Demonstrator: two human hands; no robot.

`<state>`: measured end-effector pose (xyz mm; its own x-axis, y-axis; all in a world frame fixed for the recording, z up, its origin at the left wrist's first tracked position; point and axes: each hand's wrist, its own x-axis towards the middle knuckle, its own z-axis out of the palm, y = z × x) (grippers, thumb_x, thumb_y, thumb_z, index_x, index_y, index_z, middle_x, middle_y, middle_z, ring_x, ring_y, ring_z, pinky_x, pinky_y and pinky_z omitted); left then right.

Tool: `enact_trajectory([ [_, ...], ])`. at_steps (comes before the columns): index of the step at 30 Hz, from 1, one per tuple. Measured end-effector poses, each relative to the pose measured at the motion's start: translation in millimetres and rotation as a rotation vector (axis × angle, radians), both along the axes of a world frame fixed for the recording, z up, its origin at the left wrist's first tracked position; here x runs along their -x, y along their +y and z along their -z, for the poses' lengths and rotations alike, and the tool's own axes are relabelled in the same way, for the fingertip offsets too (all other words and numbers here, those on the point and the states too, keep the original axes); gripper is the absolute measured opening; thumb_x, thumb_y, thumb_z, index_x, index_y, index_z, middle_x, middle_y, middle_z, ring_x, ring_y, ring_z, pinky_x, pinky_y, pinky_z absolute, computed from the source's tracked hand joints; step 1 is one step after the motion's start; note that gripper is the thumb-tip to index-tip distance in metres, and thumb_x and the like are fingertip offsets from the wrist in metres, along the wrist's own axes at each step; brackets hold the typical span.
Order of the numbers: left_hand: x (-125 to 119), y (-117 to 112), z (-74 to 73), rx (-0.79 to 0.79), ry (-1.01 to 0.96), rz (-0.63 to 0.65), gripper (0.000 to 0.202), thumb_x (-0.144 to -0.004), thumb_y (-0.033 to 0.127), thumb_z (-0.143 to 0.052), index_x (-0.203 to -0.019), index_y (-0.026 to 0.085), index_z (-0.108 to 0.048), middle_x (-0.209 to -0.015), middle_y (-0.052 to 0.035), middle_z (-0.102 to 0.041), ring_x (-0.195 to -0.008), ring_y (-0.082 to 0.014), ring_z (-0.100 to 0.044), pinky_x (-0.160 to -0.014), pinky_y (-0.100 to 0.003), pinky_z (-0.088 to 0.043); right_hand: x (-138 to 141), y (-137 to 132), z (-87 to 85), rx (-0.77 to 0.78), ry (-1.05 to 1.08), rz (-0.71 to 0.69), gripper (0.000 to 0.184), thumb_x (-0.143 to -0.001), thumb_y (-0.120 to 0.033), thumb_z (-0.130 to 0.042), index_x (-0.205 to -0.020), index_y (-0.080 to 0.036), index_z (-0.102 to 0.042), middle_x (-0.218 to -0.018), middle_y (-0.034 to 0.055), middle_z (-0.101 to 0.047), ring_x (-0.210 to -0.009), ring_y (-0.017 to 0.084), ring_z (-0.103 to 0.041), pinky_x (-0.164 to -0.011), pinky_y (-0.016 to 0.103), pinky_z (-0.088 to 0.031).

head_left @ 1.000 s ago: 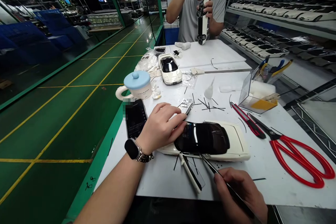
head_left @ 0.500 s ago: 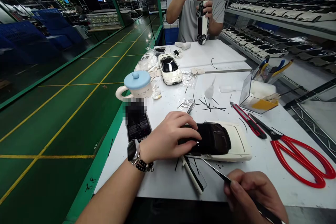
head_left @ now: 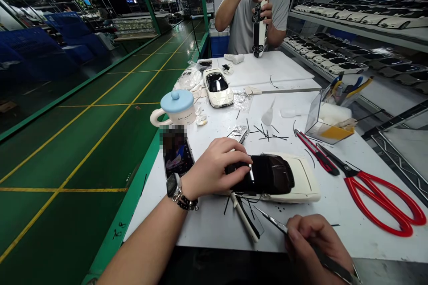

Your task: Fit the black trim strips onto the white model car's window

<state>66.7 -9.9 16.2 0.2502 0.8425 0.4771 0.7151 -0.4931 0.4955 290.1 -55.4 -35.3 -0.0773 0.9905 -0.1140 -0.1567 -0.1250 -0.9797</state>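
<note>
- At the nine o'clock of the model car [head_left: 276, 180]: left hand [head_left: 222, 164], loosely bent, fingertips on dark glazing; cannot tell whether it pinches anything.
- Seven o'clock: open door [head_left: 244, 218]. Likely fragile at hinge and pane; hold by its solid edge. Pale, black-trimmed.
- Centre, on the counter [head_left: 207, 227]: car itself. Probably stiff, fairly light, slippery; grip low along the flanks. Glossy cream shell, black roof.
- Five o'clock: right hand [head_left: 316, 238] closed around tweezers [head_left: 274, 221], tips near the pane.
</note>
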Motion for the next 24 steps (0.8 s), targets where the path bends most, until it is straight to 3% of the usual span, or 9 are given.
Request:
enact_trajectory([
  [7,2,1,0.6,-0.032,-0.031,-0.061,0.009,-0.087,0.018,-0.056,-0.089,0.019,-0.065,-0.090,-0.0049,-0.065,-0.092,-0.0182,-0.059,-0.087,-0.037,-0.046,-4,14,8.6,-0.223,0.000,-0.155,0.022,-0.088,-0.026,-0.061,-0.077,-0.020,-0.042,-0.065,-0.0015,-0.050,-0.052,0.009,-0.046,-0.045,0.016,-0.037],
  [13,2,0,-0.9,-0.003,-0.018,0.006,0.010,-0.085,0.017,-0.057,-0.090,0.019,-0.066,-0.094,-0.0057,-0.064,-0.094,-0.0180,-0.057,-0.089,-0.038,-0.045,-1,8,2.1,0.044,0.194,-0.101,0.028,-0.088,-0.027,-0.062,-0.077,-0.020,-0.037,-0.067,-0.0022,-0.049,-0.052,0.008,-0.043,-0.045,0.015,-0.035],
  [18,1,-1,0.0,0.018,0.005,0.047,0.011,-0.083,0.018,-0.057,-0.090,0.019,-0.066,-0.096,-0.0063,-0.064,-0.095,-0.0185,-0.056,-0.092,-0.039,-0.043,-2,20,3.4,0.148,0.341,-0.196,0.035,-0.083,-0.026,-0.067,-0.074,-0.020,-0.033,-0.066,-0.0021,-0.048,-0.053,0.009,-0.047,-0.043,0.014,-0.036],
  [24,3,-1,1.9,0.025,-0.012,0.028,0.012,-0.085,0.020,-0.056,-0.092,0.019,-0.066,-0.097,-0.0061,-0.063,-0.096,-0.0183,-0.056,-0.092,-0.039,-0.043,-1,27,2.7,0.289,0.493,-0.193,0.042,-0.079,-0.023,-0.068,-0.071,-0.018,-0.027,-0.063,-0.0024,-0.044,-0.050,0.008,-0.041,-0.046,0.016,-0.033],
])
